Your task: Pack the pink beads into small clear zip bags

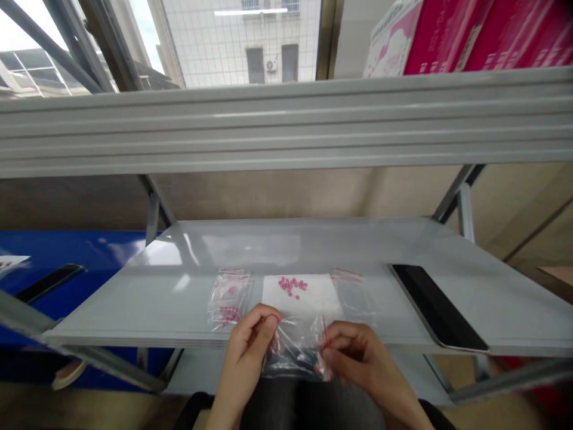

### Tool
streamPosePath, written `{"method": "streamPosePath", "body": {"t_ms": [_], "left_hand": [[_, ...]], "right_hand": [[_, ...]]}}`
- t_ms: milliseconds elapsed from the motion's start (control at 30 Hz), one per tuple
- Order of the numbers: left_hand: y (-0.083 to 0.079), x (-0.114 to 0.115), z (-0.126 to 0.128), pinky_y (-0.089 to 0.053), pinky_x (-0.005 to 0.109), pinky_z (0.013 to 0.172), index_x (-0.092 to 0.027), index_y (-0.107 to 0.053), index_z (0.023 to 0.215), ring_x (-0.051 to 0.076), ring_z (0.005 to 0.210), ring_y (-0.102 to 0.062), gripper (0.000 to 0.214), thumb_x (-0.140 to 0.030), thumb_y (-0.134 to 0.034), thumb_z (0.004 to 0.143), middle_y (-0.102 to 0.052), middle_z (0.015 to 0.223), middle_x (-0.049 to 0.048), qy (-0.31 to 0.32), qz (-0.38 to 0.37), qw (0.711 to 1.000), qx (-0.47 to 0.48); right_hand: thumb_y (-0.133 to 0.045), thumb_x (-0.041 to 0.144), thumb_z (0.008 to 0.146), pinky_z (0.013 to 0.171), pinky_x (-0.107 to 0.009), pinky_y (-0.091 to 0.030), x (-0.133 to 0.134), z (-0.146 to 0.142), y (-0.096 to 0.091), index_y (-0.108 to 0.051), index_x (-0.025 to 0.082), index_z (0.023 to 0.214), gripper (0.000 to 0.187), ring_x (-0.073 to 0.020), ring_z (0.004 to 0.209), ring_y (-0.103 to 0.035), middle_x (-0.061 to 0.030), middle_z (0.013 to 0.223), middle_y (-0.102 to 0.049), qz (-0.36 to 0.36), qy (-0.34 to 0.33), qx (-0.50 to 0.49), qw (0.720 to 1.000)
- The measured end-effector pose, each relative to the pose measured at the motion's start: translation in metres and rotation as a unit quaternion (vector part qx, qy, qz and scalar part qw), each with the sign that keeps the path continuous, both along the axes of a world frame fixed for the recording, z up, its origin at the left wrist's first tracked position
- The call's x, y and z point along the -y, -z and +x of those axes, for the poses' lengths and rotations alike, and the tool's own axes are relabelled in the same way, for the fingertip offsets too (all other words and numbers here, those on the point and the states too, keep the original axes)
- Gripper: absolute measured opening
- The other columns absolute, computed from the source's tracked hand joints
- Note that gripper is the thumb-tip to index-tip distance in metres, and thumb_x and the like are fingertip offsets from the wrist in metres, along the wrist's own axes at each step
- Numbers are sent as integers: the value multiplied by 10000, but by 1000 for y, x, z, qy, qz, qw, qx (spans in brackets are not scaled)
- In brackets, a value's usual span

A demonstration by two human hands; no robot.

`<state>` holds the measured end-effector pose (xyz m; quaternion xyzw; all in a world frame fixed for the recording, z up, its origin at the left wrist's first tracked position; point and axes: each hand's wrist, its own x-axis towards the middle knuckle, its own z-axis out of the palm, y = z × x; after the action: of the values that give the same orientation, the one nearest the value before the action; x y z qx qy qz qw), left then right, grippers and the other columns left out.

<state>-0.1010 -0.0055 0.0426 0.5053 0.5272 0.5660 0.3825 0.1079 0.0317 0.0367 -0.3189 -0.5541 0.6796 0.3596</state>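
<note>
Pink beads point(292, 285) on paper point(319, 300), grey shelf point(250, 245)

A pale grey metal shelf board point(286, 245) spans the view beneath a broad, ridged grey metal shelf beam point(286, 137). A flat black rectangular tablet point(439, 307) lies on the board at the right. Magenta cardboard boxes point(470, 36) stand above the beam. A glossy blue panel point(67, 251) fills the lower left, and a wire-meshed window point(201, 42) looks onto a pale tiled building point(264, 60).
</note>
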Motion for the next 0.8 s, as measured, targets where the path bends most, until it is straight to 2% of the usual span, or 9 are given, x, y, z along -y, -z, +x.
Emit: {"method": "streamPosePath", "body": {"t_ms": [100, 200, 300, 400, 467, 633, 667, 700, 800], "left_hand": [[2, 0, 0, -387, 208, 543, -201, -663, 803, 127, 579, -491, 309, -464, -584, 945, -513, 636, -38, -22, 0, 1000, -20], [5, -1, 3, -387, 220, 541, -207, -672, 870, 133, 570, -497, 307, -445, -513, 982, -553, 667, -27, -45, 20, 995, -83], [11, -4, 4, -378, 217, 521, -213, -682, 957, 131, 554, -496, 244, -419, -550, 963, -566, 666, -31, -83, 43, 990, -109], [17, -8, 1, -321, 208, 451, -215, -664, 1043, 108, 452, -400, 243, -418, -621, 918, -463, 575, -82, -118, 47, 988, -83], [19, -9, -1, -325, 208, 464, -210, -668, 1036, 102, 438, -369, 248, -412, -658, 893, -393, 534, -104, -144, 63, 981, -109], [10, 2, 3, -375, 217, 556, -219, -650, 1030, 103, 477, -395, 185, -344, -668, 895, -397, 542, -106, -294, 112, 930, -192], [8, 5, 6, -375, 217, 554, -221, -637, 969, 105, 481, -401, 127, -329, -655, 903, -401, 546, -101, -291, 118, 931, -184], [5, 9, 10, -369, 218, 542, -222, -615, 882, 107, 486, -408, 109, -324, -638, 914, -403, 548, -93, -259, 119, 943, -171], [2, 19, 24, -359, 227, 507, -222, -510, 683, 119, 505, -449, 310, -373, -584, 943, -435, 557, -55, -34, 77, 989, -122]], "right_hand": [[-825, 466, 766, 476, -175, -389, 1, -4, -3, -644, 161, 750, 356, -97, 512, -613, -27, 620, -733, -15, -25, 17, 999], [-789, 451, 812, 511, -186, -428, 2, -5, -3, -638, 159, 737, 337, -118, 593, -667, -48, 683, -757, -9, -29, 5, 1000], [-768, 415, 842, 533, -200, -455, 1, -5, 1, -667, 157, 755, 290, -120, 614, -664, -42, 700, -748, 8, -32, -5, 999], [-786, 394, 827, 528, -200, -463, -1, -5, 5, -668, 159, 756, 273, -114, 595, -633, -21, 682, -715, 8, -14, -14, 1000], [-809, 391, 804, 514, -197, -454, -1, -5, 7, -640, 165, 735, 290, -100, 563, -592, 0, 660, -680, 1, 4, -37, 999], [-833, 382, 778, 441, -170, -325, 3, -7, 4, -563, 181, 730, 340, -50, 462, -441, 54, 610, -588, -14, 36, -76, 996], [-834, 380, 776, 433, -170, -308, 5, -9, 3, -555, 180, 726, 346, -46, 452, -426, 54, 605, -588, -17, 32, -68, 997], [-830, 382, 779, 426, -168, -300, 6, -11, 1, -549, 180, 721, 351, -45, 444, -419, 51, 599, -594, -22, 24, -58, 998], [-815, 388, 793, 409, -155, -299, 13, -20, -4, -537, 176, 706, 360, -49, 440, -453, 37, 576, -616, -34, -22, -33, 999]]}}
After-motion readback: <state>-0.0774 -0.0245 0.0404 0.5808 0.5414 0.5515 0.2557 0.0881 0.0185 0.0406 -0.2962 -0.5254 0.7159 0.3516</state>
